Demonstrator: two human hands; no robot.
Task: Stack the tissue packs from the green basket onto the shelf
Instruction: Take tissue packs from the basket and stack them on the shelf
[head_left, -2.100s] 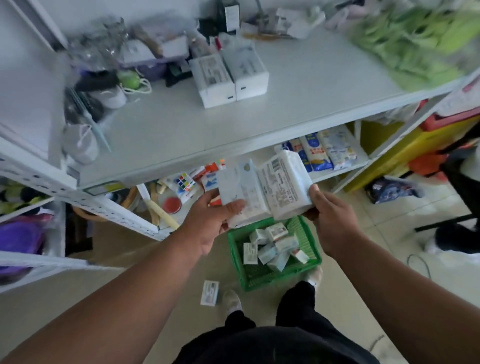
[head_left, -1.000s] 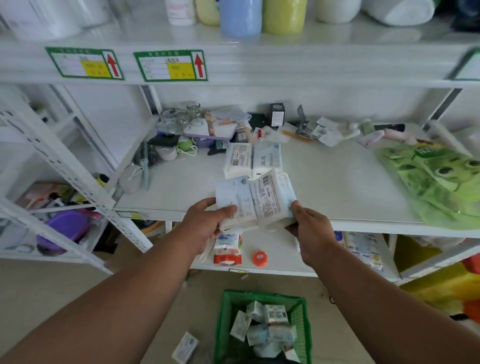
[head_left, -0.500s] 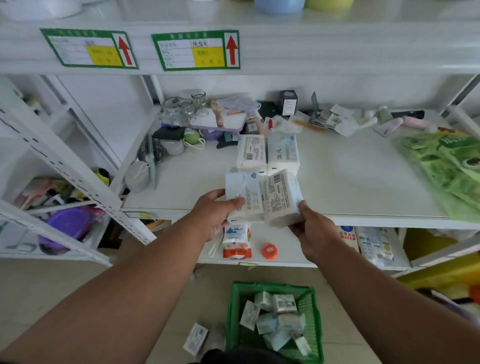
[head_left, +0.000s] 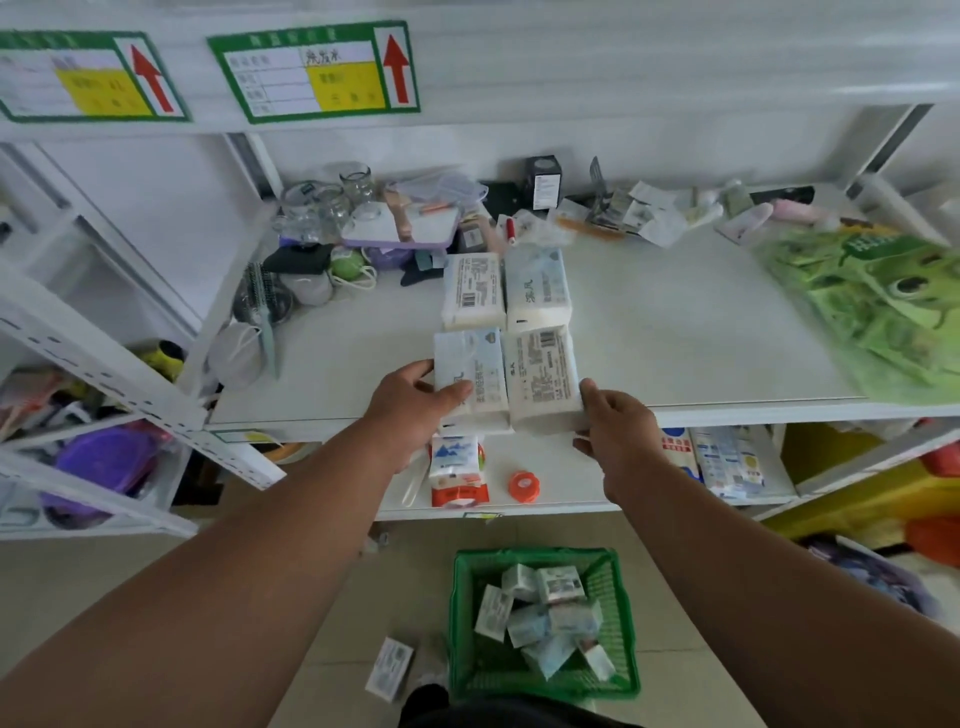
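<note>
— Where are you standing?

— At a white shelf (head_left: 675, 332) in a storeroom, cluttered along its back wall; the green basket (head_left: 613, 675) sits on the floor below me, small packs loose inside it.

— And your fingers?

— My left hand (head_left: 415, 410) curls round the left tissue pack (head_left: 470, 371), thumb lying across its top; my right hand (head_left: 618, 426) grips the outer side of the right tissue pack (head_left: 543, 376), fingers wrapped under its near corner.

— What's different from half a second ago?

— Then I held both packs in the air before the shelf edge; now they sit over the front of the board, their near ends overhanging the lip.

— Which way do they run?

— Long axes front to back, side by side and touching; their far ends sit just beside the two stocked packs (head_left: 506, 288), which lie the same way.
</note>
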